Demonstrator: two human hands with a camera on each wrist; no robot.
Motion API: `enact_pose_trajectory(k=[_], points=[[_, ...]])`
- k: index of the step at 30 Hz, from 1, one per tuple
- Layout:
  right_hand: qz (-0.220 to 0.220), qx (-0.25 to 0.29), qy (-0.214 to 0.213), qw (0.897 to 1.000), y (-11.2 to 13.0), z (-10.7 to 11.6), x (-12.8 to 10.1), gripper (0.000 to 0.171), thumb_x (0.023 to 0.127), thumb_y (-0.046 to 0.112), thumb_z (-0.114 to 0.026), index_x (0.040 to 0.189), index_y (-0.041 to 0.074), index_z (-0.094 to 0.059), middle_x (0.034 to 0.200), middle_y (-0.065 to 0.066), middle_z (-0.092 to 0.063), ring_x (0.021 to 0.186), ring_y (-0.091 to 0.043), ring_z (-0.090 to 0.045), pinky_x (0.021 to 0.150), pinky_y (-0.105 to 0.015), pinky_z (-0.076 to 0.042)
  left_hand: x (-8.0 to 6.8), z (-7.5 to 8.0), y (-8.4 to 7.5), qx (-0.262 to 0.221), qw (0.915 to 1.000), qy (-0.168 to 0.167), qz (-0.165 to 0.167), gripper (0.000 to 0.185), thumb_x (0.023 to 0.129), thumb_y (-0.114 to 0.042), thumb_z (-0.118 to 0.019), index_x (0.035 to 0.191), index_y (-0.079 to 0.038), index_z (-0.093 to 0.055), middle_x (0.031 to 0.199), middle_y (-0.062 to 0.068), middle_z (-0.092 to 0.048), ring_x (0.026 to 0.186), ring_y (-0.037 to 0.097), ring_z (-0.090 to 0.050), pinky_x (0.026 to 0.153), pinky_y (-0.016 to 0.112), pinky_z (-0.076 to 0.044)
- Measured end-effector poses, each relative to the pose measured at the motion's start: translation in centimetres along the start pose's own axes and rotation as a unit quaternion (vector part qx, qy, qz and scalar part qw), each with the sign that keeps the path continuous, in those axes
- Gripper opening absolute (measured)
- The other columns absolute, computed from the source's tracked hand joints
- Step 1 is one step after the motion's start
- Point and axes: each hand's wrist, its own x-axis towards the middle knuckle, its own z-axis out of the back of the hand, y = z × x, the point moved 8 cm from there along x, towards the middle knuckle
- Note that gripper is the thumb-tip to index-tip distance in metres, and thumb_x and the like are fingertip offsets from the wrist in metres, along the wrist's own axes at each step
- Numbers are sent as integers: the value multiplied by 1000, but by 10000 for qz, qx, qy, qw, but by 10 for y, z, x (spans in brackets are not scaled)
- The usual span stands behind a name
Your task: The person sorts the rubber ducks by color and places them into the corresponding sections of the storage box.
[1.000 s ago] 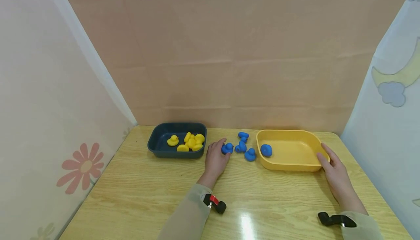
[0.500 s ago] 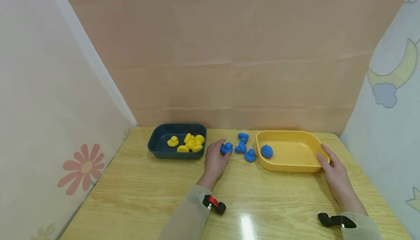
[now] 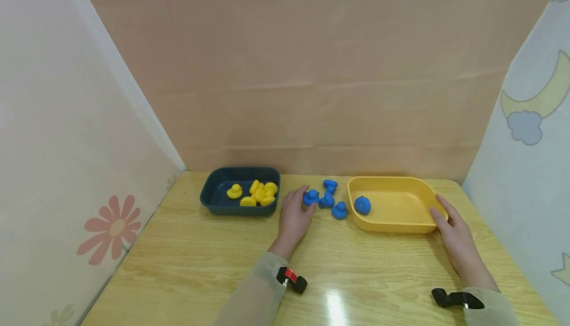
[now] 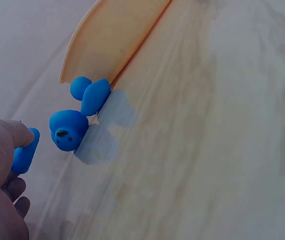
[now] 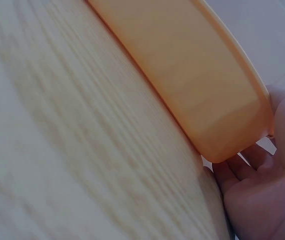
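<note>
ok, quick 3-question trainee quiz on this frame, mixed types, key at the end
1. True or false: the left hand pinches a blue duck.
2. How many blue ducks lie inside the yellow tray? A) none B) one C) three
3. Fill in: the yellow ducks sit in the dark ____ tray.

Key
1. True; the left wrist view shows thumb and fingers on it.
2. B; one duck, while the right hand holds the tray's right end.
3. blue
</note>
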Motion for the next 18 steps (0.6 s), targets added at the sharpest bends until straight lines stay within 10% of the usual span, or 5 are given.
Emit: enact_pose_trajectory(k=[18], points=[[-66, -8, 4, 10000, -2, 1, 3, 74, 118, 50, -47, 179, 31, -10, 184, -11, 4, 167, -34, 14, 112, 1, -7, -6, -20, -51, -256, 9981, 494, -260, 55, 104, -23, -82, 156, -19, -63, 144, 2, -66, 135, 24, -56, 114, 42, -52]])
